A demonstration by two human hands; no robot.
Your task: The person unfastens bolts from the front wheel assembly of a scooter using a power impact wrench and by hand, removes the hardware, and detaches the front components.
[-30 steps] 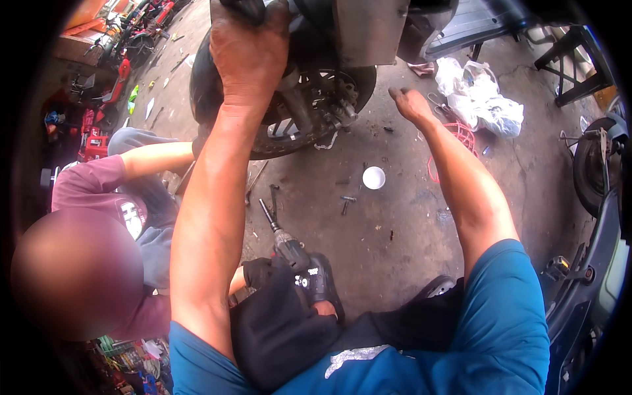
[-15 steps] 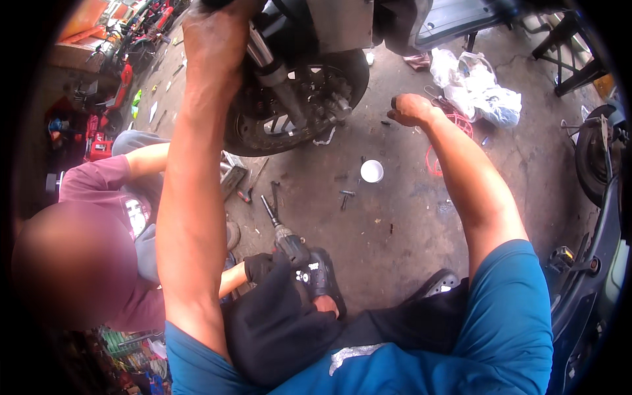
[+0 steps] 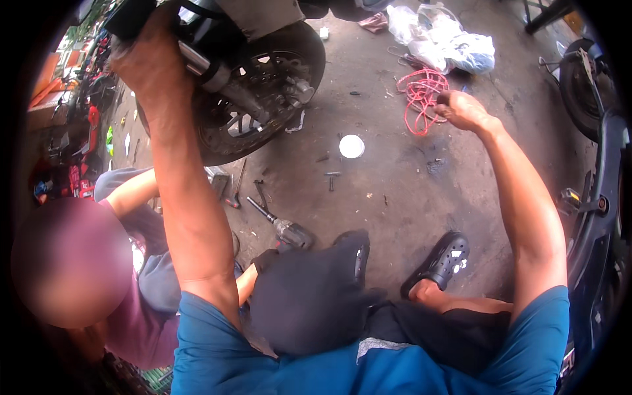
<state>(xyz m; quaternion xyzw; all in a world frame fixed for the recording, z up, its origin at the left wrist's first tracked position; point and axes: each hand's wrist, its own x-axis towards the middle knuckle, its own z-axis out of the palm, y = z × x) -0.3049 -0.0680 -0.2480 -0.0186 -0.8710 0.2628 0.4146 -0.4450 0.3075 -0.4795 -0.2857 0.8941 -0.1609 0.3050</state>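
My left arm reaches up to the front of a motorcycle, where my left hand is closed around what looks like its handlebar, beside a black part. The fingers are mostly hidden behind the hand. Below it are the silver fork tube and the front wheel with its brake disc. Out to the right, my right hand hangs in the air with its fingers curled in, overlapping the edge of a tangled red cord in the picture. Anything inside those fingers is hidden.
At my left a person in a maroon shirt crouches, a gloved hand by an impact wrench. A white cup, a T-shaped tool and white plastic bags lie ahead. Another motorcycle stands right.
My right hand has moved right, to the red cord. The wheel and my left hand now appear further left in the picture. My right foot has come further into view.
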